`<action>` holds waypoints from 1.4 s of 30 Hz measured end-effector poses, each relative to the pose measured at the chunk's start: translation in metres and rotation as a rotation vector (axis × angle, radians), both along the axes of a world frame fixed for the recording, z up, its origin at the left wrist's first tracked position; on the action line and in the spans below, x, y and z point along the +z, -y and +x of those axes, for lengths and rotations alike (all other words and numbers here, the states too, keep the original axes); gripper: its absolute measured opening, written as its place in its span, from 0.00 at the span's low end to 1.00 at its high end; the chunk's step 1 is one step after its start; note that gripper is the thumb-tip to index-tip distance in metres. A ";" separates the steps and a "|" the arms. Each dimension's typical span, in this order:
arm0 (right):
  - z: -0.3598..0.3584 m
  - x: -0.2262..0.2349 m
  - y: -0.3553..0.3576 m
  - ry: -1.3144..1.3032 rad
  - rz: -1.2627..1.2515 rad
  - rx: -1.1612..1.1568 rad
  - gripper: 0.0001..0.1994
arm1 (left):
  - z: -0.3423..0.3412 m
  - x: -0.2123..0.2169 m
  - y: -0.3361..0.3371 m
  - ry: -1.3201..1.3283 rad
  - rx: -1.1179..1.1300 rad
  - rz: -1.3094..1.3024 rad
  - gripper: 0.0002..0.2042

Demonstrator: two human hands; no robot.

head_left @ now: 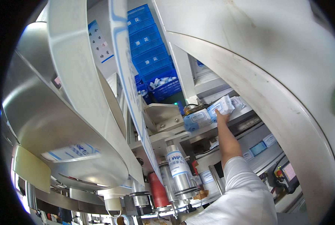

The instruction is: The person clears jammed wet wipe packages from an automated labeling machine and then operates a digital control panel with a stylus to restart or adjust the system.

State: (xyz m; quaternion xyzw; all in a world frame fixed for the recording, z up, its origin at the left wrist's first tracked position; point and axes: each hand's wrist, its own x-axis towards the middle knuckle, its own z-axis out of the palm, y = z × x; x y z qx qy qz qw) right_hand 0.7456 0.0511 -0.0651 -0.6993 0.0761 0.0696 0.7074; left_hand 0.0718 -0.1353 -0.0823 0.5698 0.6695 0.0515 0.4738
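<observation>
Reaching in from the lower edge, my right arm in a white sleeve stretches to a metal ledge [239,117] on the machine. My right hand [222,117] is closed on a white and light-blue wet wipes pack [220,106]; a digit lies on its front and the rest of the fingers are mostly hidden. Directly left of it, a second similar pack [197,120] lies on the ledge. Part of another pack [237,102] shows just to the right, its film crinkled. My left hand is out of view.
Printed film [128,75] runs down past a metal roller [178,168] and a red roller [158,189]. A large curved metal part [74,123] fills the left. Blue crates [150,58] stand stacked behind, one basket [167,88] holding packs. A white machine frame [272,71] arches on the right.
</observation>
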 end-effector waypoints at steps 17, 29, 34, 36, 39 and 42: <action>-0.321 0.111 0.215 0.177 0.579 0.343 0.09 | 0.029 0.013 0.027 0.303 -0.775 -0.010 0.17; -0.430 0.141 0.608 0.298 -0.313 1.190 0.15 | 0.176 0.001 0.217 0.337 -1.717 -0.423 0.16; -0.415 0.151 0.752 0.210 -0.152 0.775 0.16 | 0.267 -0.021 0.388 0.696 -1.511 -0.876 0.16; -0.406 0.160 0.805 0.238 -0.265 0.664 0.17 | 0.302 0.009 0.454 0.805 -1.368 -0.952 0.18; -0.385 0.164 0.896 0.320 -0.411 0.556 0.16 | 0.389 0.022 0.543 1.003 -1.783 -0.002 0.22; -0.354 0.179 0.960 0.292 -0.394 0.354 0.16 | 0.492 0.091 0.617 1.128 -1.595 -0.020 0.24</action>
